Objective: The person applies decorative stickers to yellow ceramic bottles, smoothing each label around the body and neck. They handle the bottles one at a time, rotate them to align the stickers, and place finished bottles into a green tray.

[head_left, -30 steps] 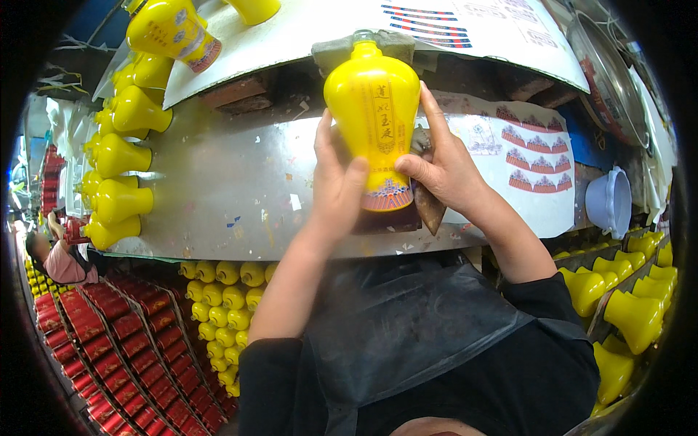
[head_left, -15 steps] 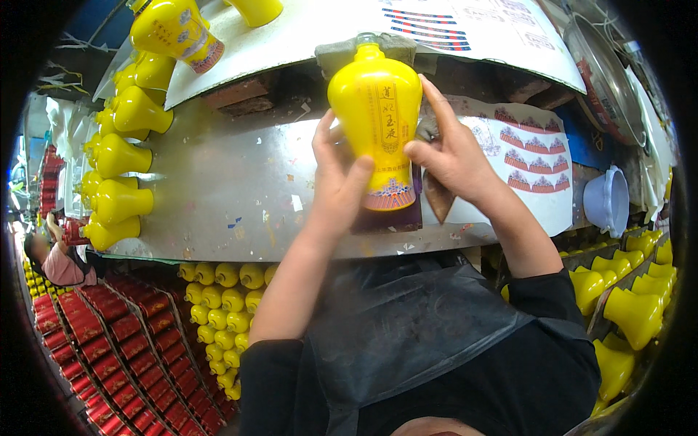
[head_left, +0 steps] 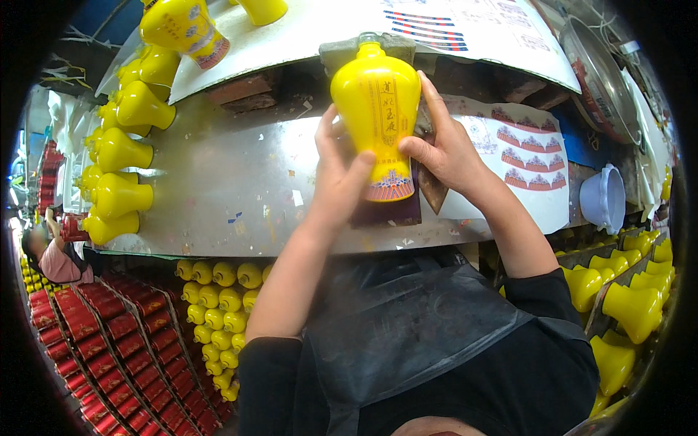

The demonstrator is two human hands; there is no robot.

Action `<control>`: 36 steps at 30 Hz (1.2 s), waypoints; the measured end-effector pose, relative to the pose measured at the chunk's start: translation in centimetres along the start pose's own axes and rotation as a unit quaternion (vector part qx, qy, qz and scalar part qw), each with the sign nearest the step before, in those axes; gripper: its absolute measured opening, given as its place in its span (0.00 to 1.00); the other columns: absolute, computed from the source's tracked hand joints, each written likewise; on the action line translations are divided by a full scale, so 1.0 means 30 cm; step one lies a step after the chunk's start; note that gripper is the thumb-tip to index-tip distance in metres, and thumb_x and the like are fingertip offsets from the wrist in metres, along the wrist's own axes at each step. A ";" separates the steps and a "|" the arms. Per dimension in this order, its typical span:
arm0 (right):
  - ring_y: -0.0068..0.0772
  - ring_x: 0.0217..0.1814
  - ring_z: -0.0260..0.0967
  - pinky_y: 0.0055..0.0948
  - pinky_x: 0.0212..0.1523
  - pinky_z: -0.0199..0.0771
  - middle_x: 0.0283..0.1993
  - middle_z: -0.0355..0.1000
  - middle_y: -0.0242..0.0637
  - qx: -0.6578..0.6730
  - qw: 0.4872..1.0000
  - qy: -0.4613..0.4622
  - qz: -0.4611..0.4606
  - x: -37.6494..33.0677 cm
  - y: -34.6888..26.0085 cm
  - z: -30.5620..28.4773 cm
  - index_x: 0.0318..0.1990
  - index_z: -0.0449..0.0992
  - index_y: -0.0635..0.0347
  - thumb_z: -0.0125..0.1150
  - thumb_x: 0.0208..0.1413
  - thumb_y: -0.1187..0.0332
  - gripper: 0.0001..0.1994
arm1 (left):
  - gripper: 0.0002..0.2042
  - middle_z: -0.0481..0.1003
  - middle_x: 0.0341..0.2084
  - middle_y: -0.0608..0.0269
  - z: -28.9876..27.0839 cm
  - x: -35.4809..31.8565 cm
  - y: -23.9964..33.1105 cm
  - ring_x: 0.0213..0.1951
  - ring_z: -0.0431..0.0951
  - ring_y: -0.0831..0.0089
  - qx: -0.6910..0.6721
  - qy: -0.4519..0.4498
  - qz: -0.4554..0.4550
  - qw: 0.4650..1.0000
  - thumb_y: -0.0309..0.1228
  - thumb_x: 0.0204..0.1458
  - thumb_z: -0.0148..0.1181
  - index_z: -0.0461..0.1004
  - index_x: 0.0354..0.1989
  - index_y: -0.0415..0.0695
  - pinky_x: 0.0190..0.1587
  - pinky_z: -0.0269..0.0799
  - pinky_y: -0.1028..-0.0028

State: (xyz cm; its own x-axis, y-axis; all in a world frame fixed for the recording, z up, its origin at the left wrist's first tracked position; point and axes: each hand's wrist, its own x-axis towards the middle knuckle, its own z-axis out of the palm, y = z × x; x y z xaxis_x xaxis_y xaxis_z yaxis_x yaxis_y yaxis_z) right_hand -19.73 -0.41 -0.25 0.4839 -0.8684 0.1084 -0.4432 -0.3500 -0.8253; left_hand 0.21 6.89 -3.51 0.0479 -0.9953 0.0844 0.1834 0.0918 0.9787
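The left hand (head_left: pixel 343 167) and right hand (head_left: pixel 451 149), partly curled, clasp a yellow bottle (head_left: pixel 376 120) over the metal tabletop's (head_left: pixel 236 163) middle. Probably rigid, slick and breakable, it seems best cradled at its tapering sides. A printed sheet (head_left: pixel 532 156) lies at the tabletop's right.

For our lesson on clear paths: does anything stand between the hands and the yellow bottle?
Nothing visible does: the left hand and right hand touch the bottle directly, one on each side. Its underside is hidden.
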 end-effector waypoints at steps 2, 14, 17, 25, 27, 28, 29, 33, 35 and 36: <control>0.53 0.40 0.82 0.37 0.40 0.82 0.45 0.77 0.65 -0.002 1.000 -0.004 0.005 -0.002 -0.017 -0.003 0.78 0.39 0.66 0.62 0.58 0.50 0.51 | 0.40 0.58 0.68 0.44 0.005 0.001 0.011 0.68 0.65 0.55 -0.035 0.012 -0.016 0.999 0.43 0.66 0.59 0.39 0.76 0.45 0.69 0.64 0.58; 0.58 0.42 0.82 0.39 0.41 0.82 0.46 0.77 0.67 -0.045 0.998 -0.030 0.032 -0.008 -0.038 -0.013 0.78 0.42 0.66 0.64 0.55 0.45 0.53 | 0.38 0.60 0.63 0.53 0.016 0.005 0.020 0.61 0.67 0.64 0.016 -0.010 0.006 1.000 0.46 0.66 0.59 0.41 0.76 0.52 0.67 0.64 0.62; 0.46 0.48 0.79 0.35 0.47 0.81 0.54 0.75 0.58 0.039 0.995 -0.017 0.087 0.009 -0.055 -0.064 0.76 0.54 0.58 0.60 0.60 0.49 0.41 | 0.37 0.60 0.66 0.44 0.017 0.006 0.029 0.67 0.67 0.56 -0.034 0.020 -0.015 0.999 0.46 0.68 0.55 0.41 0.75 0.46 0.69 0.64 0.57; 0.36 0.42 0.77 0.31 0.45 0.80 0.41 0.75 0.36 -0.155 0.933 0.098 -0.310 -0.031 -0.144 -0.090 0.48 0.80 0.57 0.68 0.54 0.76 0.14 | 0.34 0.66 0.63 0.44 0.002 0.016 0.052 0.63 0.72 0.56 -0.098 -0.010 -0.026 0.995 0.59 0.70 0.34 0.45 0.73 0.45 0.66 0.69 0.57; 0.35 0.41 0.78 0.31 0.43 0.80 0.39 0.77 0.34 -0.244 0.877 0.145 -0.388 -0.021 -0.158 -0.072 0.46 0.82 0.54 0.69 0.53 0.72 0.12 | 0.34 0.67 0.62 0.44 0.002 0.015 0.050 0.63 0.72 0.56 -0.110 -0.010 -0.022 0.994 0.60 0.70 0.33 0.46 0.73 0.45 0.65 0.69 0.58; 0.34 0.42 0.78 0.31 0.43 0.80 0.39 0.77 0.34 -0.273 0.853 0.138 -0.423 -0.013 -0.166 -0.067 0.46 0.82 0.53 0.69 0.53 0.71 0.12 | 0.34 0.67 0.62 0.44 0.001 0.015 0.047 0.63 0.72 0.56 -0.114 -0.008 -0.019 0.993 0.60 0.70 0.33 0.46 0.73 0.45 0.66 0.69 0.58; 0.34 0.42 0.78 0.32 0.42 0.80 0.38 0.77 0.34 -0.282 0.840 0.153 -0.438 -0.003 -0.178 -0.048 0.46 0.82 0.53 0.68 0.52 0.69 0.12 | 0.34 0.67 0.62 0.44 -0.001 0.016 0.045 0.63 0.73 0.56 -0.119 -0.007 -0.009 0.993 0.60 0.70 0.32 0.47 0.72 0.45 0.66 0.69 0.58; 0.32 0.35 0.77 0.33 0.37 0.79 0.32 0.73 0.32 -0.214 0.837 -0.076 -0.498 0.000 -0.240 -0.002 0.40 0.82 0.53 0.68 0.46 0.69 0.12 | 0.33 0.69 0.61 0.49 -0.019 0.023 0.042 0.59 0.73 0.62 -0.107 0.006 -0.028 0.994 0.59 0.71 0.32 0.52 0.72 0.45 0.63 0.68 0.61; 0.33 0.30 0.75 0.32 0.33 0.77 0.29 0.72 0.31 -0.239 0.853 -0.061 -0.460 0.004 -0.247 -0.022 0.42 0.81 0.53 0.69 0.47 0.69 0.13 | 0.31 0.70 0.59 0.55 -0.029 0.032 0.045 0.58 0.71 0.68 -0.115 0.002 -0.040 0.993 0.57 0.72 0.30 0.54 0.72 0.47 0.62 0.66 0.64; 0.33 0.30 0.75 0.32 0.32 0.76 0.28 0.72 0.31 -0.254 0.866 -0.022 -0.431 0.011 -0.238 -0.046 0.43 0.82 0.52 0.70 0.47 0.69 0.14 | 0.31 0.70 0.60 0.56 -0.030 0.038 0.047 0.59 0.70 0.68 -0.091 0.011 -0.021 0.996 0.57 0.72 0.30 0.54 0.72 0.47 0.62 0.65 0.64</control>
State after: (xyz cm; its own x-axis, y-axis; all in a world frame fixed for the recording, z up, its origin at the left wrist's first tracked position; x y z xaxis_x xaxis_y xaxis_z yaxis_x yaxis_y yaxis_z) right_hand -17.43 1.32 6.44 0.8230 -0.1970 0.5328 -0.1718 -0.9803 -0.0970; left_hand 1.41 5.92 -2.20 0.0580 -0.9976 0.0371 0.3613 0.0556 0.9308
